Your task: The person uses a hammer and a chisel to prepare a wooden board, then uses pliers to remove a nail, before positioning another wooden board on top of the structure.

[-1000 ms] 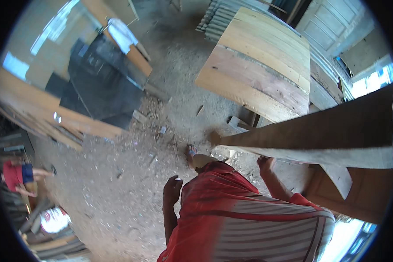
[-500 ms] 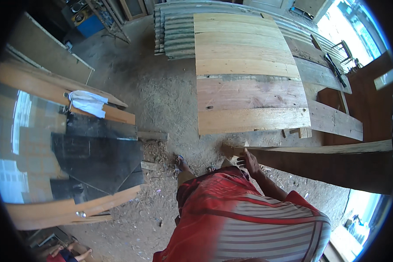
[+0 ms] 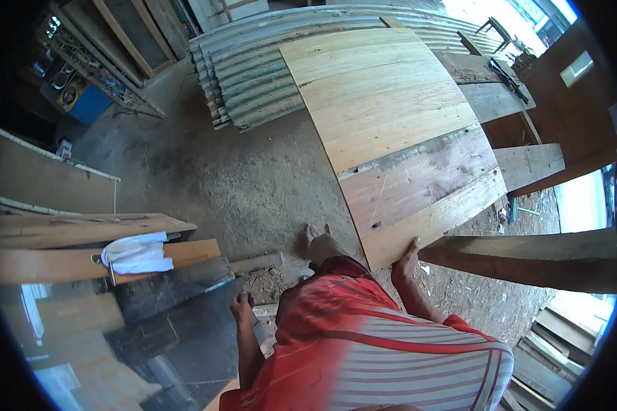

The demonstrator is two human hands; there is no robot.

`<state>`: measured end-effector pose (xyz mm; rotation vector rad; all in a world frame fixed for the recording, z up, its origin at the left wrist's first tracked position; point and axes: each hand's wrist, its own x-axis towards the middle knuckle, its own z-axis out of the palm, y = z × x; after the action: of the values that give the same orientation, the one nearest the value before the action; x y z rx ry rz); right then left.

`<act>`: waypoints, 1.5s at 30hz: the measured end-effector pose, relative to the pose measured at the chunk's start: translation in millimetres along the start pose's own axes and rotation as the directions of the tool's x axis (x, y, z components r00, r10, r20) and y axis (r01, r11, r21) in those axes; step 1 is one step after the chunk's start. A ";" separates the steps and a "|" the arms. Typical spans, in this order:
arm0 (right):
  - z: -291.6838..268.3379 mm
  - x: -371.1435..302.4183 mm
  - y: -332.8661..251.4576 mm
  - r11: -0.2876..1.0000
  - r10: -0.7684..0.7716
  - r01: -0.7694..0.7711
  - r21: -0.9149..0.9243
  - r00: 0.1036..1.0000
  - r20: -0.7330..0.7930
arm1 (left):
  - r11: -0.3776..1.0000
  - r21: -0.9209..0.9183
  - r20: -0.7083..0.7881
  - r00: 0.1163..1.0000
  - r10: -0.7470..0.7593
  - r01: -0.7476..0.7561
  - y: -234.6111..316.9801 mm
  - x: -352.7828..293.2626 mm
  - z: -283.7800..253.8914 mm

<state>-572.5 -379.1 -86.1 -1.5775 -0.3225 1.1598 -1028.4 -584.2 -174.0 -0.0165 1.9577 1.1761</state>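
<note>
A large panel of joined planks, mostly pale with one pinkish-brown board, lies flat in front of me. My right hand is at its near edge, the thumb on the rim and the other fingers partly hidden. Lower at my left side hangs my left hand, loosely curled, with nothing visible in it. It is nearest the dark flat boards lying on the left.
A white cloth lies on a plank at the left. Corrugated sheets are stacked behind the panel. A thick timber beam extends to the right. Loose boards lie at lower right, and shavings litter the floor.
I have stepped forward and the view has turned, so the panel sits closer and slanted. My right hand has gone from open in the air to the panel's edge. My left hand has come into view.
</note>
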 end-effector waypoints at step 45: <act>304.6 59.4 -99.2 0.366 -0.538 -0.448 -0.816 0.614 -0.578 | 0.379 0.135 0.985 0.083 -0.149 -0.916 644.8 241.8 693.8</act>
<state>-752.3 -119.1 -7.1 -2.9349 -0.4542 -0.1288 -998.7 379.7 -14.5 1.6952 0.9949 0.1484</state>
